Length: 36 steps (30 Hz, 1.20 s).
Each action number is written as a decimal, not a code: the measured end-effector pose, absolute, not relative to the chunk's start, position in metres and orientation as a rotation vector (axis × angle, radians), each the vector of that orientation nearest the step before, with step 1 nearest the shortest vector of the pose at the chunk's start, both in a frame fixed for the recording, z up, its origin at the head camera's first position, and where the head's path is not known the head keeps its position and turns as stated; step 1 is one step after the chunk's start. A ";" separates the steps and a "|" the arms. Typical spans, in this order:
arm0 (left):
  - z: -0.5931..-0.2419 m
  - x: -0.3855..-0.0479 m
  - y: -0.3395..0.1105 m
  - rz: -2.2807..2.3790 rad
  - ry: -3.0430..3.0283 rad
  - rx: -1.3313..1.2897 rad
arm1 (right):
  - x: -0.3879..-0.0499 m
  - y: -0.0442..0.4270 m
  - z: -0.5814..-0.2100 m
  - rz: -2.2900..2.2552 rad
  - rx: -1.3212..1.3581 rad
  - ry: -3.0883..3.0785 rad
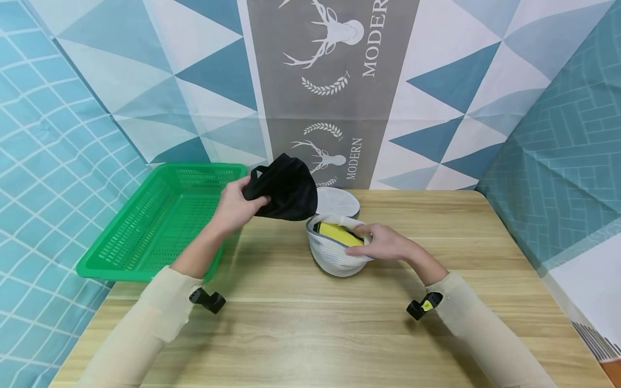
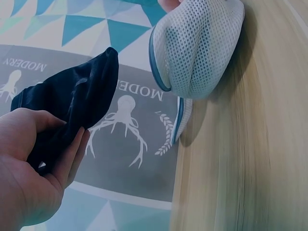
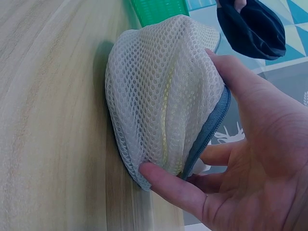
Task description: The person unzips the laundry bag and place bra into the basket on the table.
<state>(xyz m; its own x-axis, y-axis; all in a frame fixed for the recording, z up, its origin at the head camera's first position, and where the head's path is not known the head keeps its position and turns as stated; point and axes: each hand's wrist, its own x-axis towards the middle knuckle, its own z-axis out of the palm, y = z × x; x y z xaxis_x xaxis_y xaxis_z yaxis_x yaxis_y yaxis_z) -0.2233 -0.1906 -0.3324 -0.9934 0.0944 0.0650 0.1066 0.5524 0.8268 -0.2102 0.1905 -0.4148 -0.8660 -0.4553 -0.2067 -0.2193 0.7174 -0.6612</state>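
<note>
My left hand [image 1: 236, 207] pinches a soft black fabric piece [image 1: 288, 191], with a small loop at its near end, and holds it above the table. It could be a cap or a pouch; its kind is not clear. To its right stands a white mesh laundry bag [image 1: 337, 258] with a grey zipper edge, its round mesh lid [image 1: 339, 201] folded back. A yellow item [image 1: 338, 233] with dark edges lies inside, mostly hidden. My right hand [image 1: 380, 242] grips the bag's rim at the right; in the right wrist view, fingers and thumb span the mesh wall [image 3: 144, 91].
A green plastic basket [image 1: 160, 226] sits at the table's left, beside my left forearm. The wooden table [image 1: 310, 334] meets a patterned wall covering [image 1: 335, 97] behind the bag. A black camera is strapped to each wrist.
</note>
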 end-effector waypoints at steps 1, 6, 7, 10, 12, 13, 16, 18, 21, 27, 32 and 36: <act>-0.332 -0.222 -0.192 -1.471 -2.761 -0.172 | -0.210 0.190 -0.415 -0.922 -0.523 2.568; -0.329 -0.218 -0.198 -1.463 -2.765 -0.139 | -0.210 0.191 -0.415 -0.923 -0.528 2.576; -0.328 -0.218 -0.200 -1.463 -2.763 -0.134 | -0.210 0.191 -0.415 -0.925 -0.530 2.577; -0.328 -0.217 -0.203 -1.462 -2.757 -0.127 | -0.209 0.191 -0.415 -0.931 -0.538 2.578; -0.327 -0.217 -0.205 -1.472 -2.755 -0.123 | -0.209 0.191 -0.415 -0.933 -0.536 2.577; -0.327 -0.217 -0.206 -1.479 -2.753 -0.121 | -0.209 0.191 -0.415 -0.933 -0.536 2.576; -0.326 -0.217 -0.210 -1.494 -2.751 -0.111 | -0.208 0.191 -0.415 -0.933 -0.534 2.577; -0.325 -0.216 -0.213 -1.504 -2.750 -0.105 | -0.208 0.191 -0.415 -0.930 -0.536 2.581; -0.324 -0.216 -0.219 -1.512 -2.750 -0.104 | -0.209 0.191 -0.415 -0.925 -0.535 2.583; -0.321 -0.215 -0.227 -1.515 -2.740 -0.086 | -0.209 0.190 -0.415 -0.911 -0.520 2.588; -0.320 -0.214 -0.234 -1.517 -2.747 -0.061 | -0.209 0.190 -0.415 -0.909 -0.522 2.592; -0.321 -0.214 -0.241 -1.483 -2.754 -0.049 | -0.209 0.190 -0.415 -0.914 -0.523 2.590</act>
